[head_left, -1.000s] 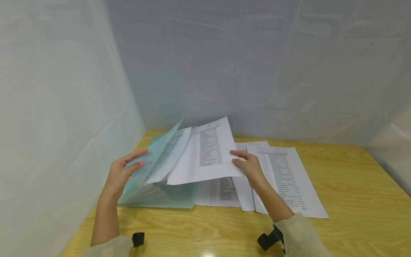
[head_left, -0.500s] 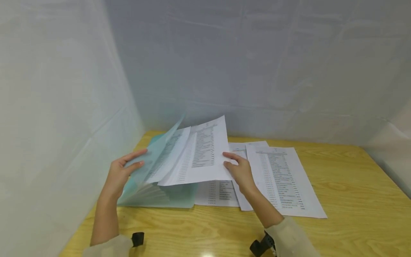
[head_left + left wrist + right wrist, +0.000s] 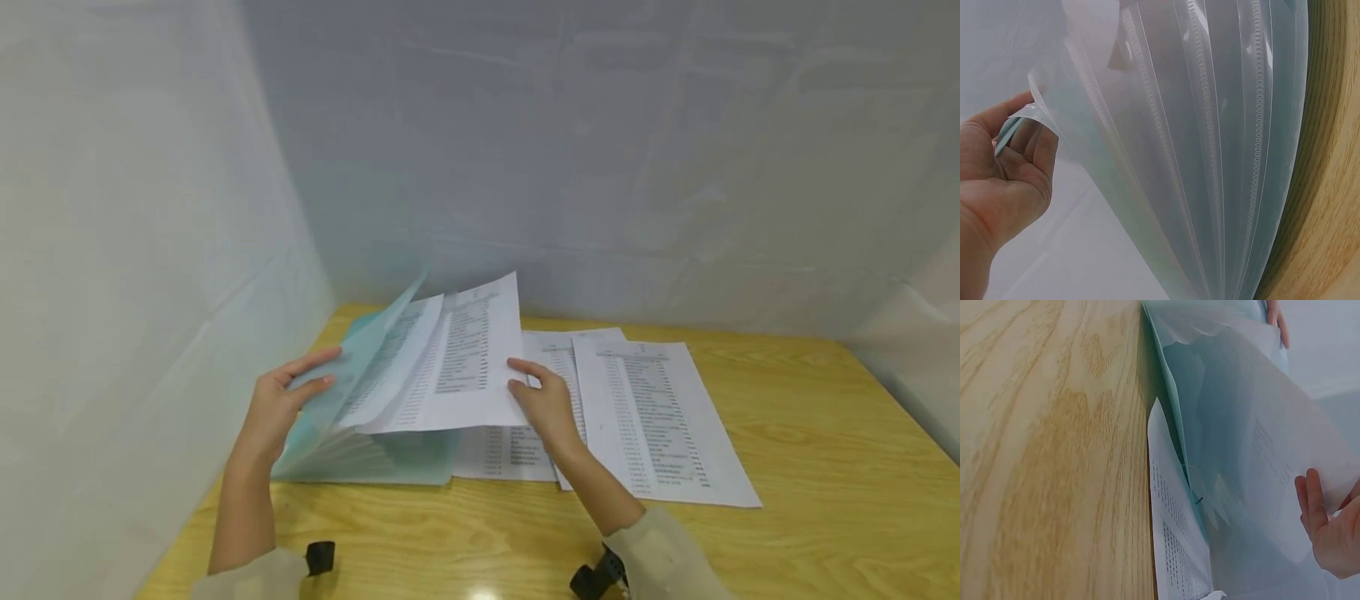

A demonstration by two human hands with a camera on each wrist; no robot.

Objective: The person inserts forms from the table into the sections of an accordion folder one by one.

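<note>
A printed sheet [image 3: 468,358] is held raised and tilted above the left part of the tabletop [image 3: 810,433], its left edge set into the opened teal folder [image 3: 375,450]. The right hand [image 3: 546,402] pinches the sheet's right edge, thumb on top and fingers [image 3: 1314,503] beneath; in the right wrist view the fingers press flat against the underside of the paper. The folder lies near the tabletop's left edge, its clear pockets [image 3: 1210,144] fanned apart. The left hand [image 3: 279,402] grips the folder's lifted front cover [image 3: 360,367], thumb in front and fingers behind; the left wrist view shows its fingers [image 3: 1035,144] curled round the edge of a translucent leaf. A second printed sheet [image 3: 393,362] sits just behind that cover, inside a pocket.

To the right of the folder, loose printed sheets [image 3: 652,417] lie flat and overlapping on the wood-grain tabletop, one [image 3: 510,450] partly under the raised sheet. Pale sleeves [image 3: 667,558] cover both forearms, each with a black strap [image 3: 321,557] at the wrist. White fabric screens [image 3: 135,250] enclose the tabletop on three sides.
</note>
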